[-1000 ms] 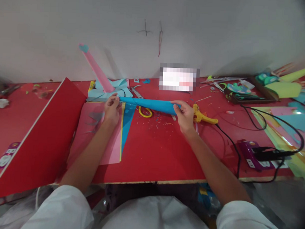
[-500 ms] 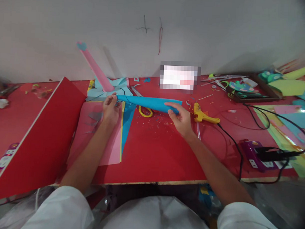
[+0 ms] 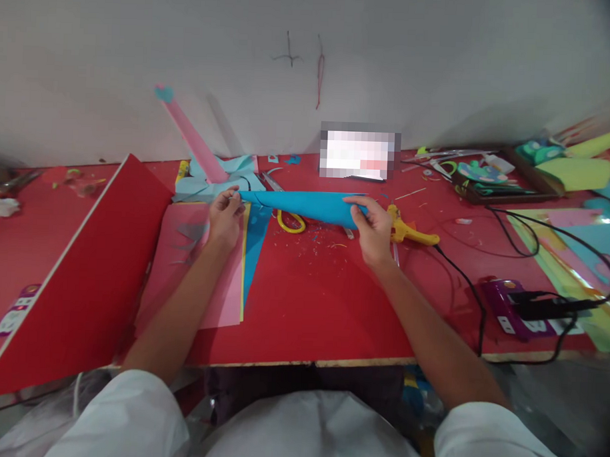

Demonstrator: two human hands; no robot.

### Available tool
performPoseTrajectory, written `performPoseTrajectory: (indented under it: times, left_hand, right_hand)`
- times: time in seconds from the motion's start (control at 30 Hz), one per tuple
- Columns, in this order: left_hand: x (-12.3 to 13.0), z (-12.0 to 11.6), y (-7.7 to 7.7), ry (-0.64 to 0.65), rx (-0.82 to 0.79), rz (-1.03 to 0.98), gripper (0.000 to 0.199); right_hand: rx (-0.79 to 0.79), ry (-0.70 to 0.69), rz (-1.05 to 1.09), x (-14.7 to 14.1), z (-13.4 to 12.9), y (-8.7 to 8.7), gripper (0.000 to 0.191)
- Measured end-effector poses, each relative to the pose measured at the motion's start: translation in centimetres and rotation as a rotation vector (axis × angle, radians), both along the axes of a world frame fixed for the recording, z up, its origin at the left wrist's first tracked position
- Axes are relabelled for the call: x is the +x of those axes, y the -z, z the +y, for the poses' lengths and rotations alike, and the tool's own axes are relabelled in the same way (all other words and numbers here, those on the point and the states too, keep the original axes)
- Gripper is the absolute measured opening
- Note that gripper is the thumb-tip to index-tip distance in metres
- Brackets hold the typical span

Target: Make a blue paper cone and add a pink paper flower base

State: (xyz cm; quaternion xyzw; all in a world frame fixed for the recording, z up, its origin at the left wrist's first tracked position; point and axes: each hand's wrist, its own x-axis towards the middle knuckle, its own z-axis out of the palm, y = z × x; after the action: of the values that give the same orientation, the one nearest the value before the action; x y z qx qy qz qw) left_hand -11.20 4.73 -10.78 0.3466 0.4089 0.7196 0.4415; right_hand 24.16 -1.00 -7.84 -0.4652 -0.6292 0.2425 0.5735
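A blue paper cone (image 3: 306, 206) lies crosswise between my hands above the red table, its narrow tip to the left. My left hand (image 3: 226, 216) pinches the tip. At the wide end, my right hand (image 3: 372, 227) grips the paper's edge between thumb and fingers. Scissors with yellow handles (image 3: 291, 229) rest just behind and below the cone, partly covered by it. Beneath my left hand and forearm are stacked pink sheets (image 3: 217, 285), with yellow and blue paper at their right side.
A yellow glue gun (image 3: 417, 236) lies right of my right hand, its cord running to a purple power strip (image 3: 500, 305). A red board (image 3: 83, 274) leans at left. A pink cone (image 3: 193, 138) stands behind; a dark tray (image 3: 536, 194) sits back right.
My right hand has shifted slightly right, closer to the glue gun, and the cone's wide end looks broader. My left hand has moved a little right with the tip.
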Motion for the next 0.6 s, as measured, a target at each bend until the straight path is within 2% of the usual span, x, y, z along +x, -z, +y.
performPoseTrajectory:
  times: [0.2, 0.43, 0.6]
  left_hand:
    - [-0.03, 0.06, 0.04, -0.001, 0.026, -0.036, 0.029]
    - [-0.07, 0.10, -0.32, -0.006, -0.007, -0.109, 0.018]
    - [0.31, -0.14, -0.80, -0.002, -0.029, -0.117, 0.017]
  right_hand:
    - [-0.057, 0.021, 0.097, 0.32, 0.59, 0.64, 0.045]
    - [-0.035, 0.019, 0.020, -0.28, -0.09, 0.11, 0.051]
    - [-0.012, 0.058, -0.017, -0.11, -0.07, 0.01, 0.055]
